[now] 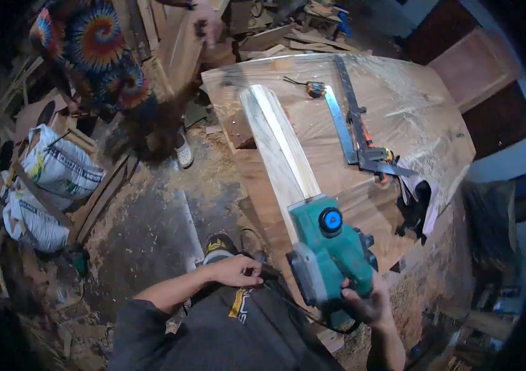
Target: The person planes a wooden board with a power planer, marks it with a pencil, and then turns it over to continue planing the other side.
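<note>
The right hand [369, 302] has its fingers clamped on the planer [337, 247], at the near end of the board [275, 145]. Whether the left hand [236, 271], fingers curled, holds the cord [344, 331], I cannot tell; slack, it could catch.

A right hand [371, 304] wraps its fingers around the back of a green planer [344, 250], which sits over the near end of a pale board [272, 136] stretching away from those fingers. Farther beyond them on the wooden table [411, 93] lie a tape measure [315, 90], a metal square [339, 123] and a long clamp [352, 99]. The left hand [236, 272] curls at a dark shirt [213, 334] — white sacks [62, 167] to the left of its fingers, a person in tie-dye [99, 37] well beyond them.
</note>
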### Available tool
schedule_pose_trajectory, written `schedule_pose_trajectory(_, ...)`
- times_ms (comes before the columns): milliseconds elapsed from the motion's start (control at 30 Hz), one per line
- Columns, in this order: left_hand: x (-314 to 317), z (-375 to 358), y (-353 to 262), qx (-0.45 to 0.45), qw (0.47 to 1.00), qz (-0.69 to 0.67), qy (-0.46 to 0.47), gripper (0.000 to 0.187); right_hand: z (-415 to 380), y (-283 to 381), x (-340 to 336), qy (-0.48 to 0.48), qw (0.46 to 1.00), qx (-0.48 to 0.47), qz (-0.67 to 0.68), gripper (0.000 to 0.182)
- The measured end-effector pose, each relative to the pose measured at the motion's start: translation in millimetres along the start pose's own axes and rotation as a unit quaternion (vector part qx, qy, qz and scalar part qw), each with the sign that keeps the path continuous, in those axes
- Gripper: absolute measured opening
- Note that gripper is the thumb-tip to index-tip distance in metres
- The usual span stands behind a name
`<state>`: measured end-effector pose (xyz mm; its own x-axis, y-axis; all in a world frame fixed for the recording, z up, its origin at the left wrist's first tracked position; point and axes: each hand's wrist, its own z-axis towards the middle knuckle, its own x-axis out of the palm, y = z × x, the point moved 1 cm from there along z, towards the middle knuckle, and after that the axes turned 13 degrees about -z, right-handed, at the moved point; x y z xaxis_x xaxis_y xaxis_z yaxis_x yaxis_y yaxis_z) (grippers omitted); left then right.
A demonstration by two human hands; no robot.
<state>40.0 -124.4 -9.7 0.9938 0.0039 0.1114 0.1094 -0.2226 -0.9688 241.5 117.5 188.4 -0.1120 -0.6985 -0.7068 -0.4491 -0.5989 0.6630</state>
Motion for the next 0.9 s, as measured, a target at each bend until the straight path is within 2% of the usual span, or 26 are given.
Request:
schedule_pose_trajectory(33,0.4,7.9,11.4,0.019,0.999,-0.017,-0.026,0.029,7.8,-3.0,-1.4,0.007,1.000,-0.017,-0.018,0.032)
schedule_pose_trajectory(100,-1.6,18.6,26.9,0.014,1.000,-0.019,-0.021,0.023,19.3,-11.1,0.7,0.019,0.997,-0.049,-0.053,0.030)
schedule_pose_trajectory(133,-5.8,22.6,31.2,0.005,1.000,-0.021,-0.021,0.022,27.2,-5.5,1.4,0.035,0.998,-0.031,-0.031,0.033)
schedule_pose_trajectory(200,-15.3,31.6,40.9,0.000,0.999,-0.032,-0.020,0.023,32.4,-5.2,3.9,0.068,0.992,0.074,0.082,0.036)
schedule_pose_trajectory(267,-23.5,37.2,51.0,0.005,0.999,-0.051,-0.010,0.026,39.3,-2.8,5.0,0.082,0.982,0.114,0.124,0.040)
schedule_pose_trajectory(333,-36.8,43.6,55.9,-0.008,0.999,-0.047,0.004,0.025,53.6,3.7,2.4,0.080,0.989,0.083,0.091,0.044)
schedule_pose_trajectory(433,-59.2,50.6,59.6,-0.021,0.999,-0.042,0.015,0.025,67.3,7.7,9.6,0.072,0.988,0.089,0.102,0.044)
schedule_pose_trajectory(533,-78.7,53.8,61.0,-0.040,0.999,-0.033,0.016,0.025,99.3,40.3,11.9,0.055,0.977,0.125,0.163,0.043)
schedule_pose_trajectory(633,-94.9,56.2,68.2,-0.040,0.999,-0.034,-0.004,0.022,136.7,32.9,21.5,0.038,0.993,0.018,0.112,0.036)
schedule_pose_trajectory(667,-99.5,55.7,72.8,-0.039,0.998,-0.037,-0.014,0.021,150.4,37.5,22.2,0.045,0.995,0.038,0.085,0.033)
schedule_pose_trajectory(733,-109.2,54.6,79.3,-0.018,0.995,-0.070,-0.064,0.017,193.7,59.7,21.1,0.058,0.995,0.081,0.030,0.029)
schedule_pose_trajectory(800,-122.9,55.8,89.7,0.004,0.987,-0.099,-0.125,0.013,238.3,63.9,22.9,0.006,0.991,-0.116,-0.071,0.026)
schedule_pose_trajectory(867,-148.2,62.4,101.4,0.028,0.972,-0.124,-0.197,0.010,297.3,91.0,35.5,0.020,1.000,-0.007,0.019,0.027)
schedule_pose_trajectory(900,-167.6,63.8,98.6,0.022,0.958,-0.116,-0.260,0.010,326.2,108.2,37.6,0.015,0.999,-0.025,0.043,0.027)
